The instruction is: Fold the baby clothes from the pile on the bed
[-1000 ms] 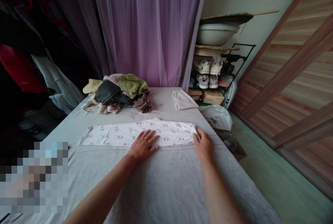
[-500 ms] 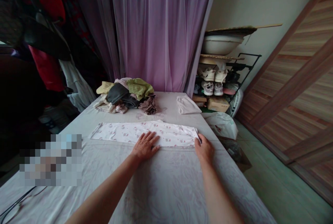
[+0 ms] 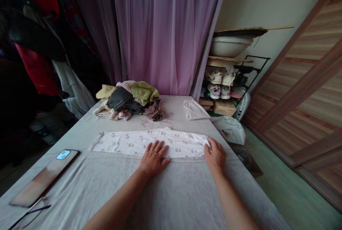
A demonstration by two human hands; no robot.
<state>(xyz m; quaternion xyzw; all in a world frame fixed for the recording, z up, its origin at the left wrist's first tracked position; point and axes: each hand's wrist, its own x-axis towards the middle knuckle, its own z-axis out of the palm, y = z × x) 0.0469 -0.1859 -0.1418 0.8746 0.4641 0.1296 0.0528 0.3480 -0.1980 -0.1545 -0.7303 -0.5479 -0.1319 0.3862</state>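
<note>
Laying the left hand [image 3: 154,158] flat and released, with fingers spread, over the near edge of the printed white garment [image 3: 144,139], pressing down on the cloth and pointing the wrist back over the sheet [image 3: 173,198]. Resting the right hand [image 3: 215,154] at the garment's right end, with thumb and fingers curling about the corner — not being able to tell whether pinching the cloth or merely touching it. Seeing the garment lying flat, stretching from side to side on the pale patterned sheet. Facing, beyond it, a heap of crumpled clothes [image 3: 125,100] to the left and a folded pale cloth [image 3: 196,110] to the right, both lying apart from the garment. Noticing a phone [image 3: 45,176] lying at the left, with apparent glasses [image 3: 40,209] just beside its lower end. Looking farther out toward a purple curtain [image 3: 155,37] and, right of it, shoes [image 3: 214,91] sitting below a white basin [image 3: 231,47].
</note>
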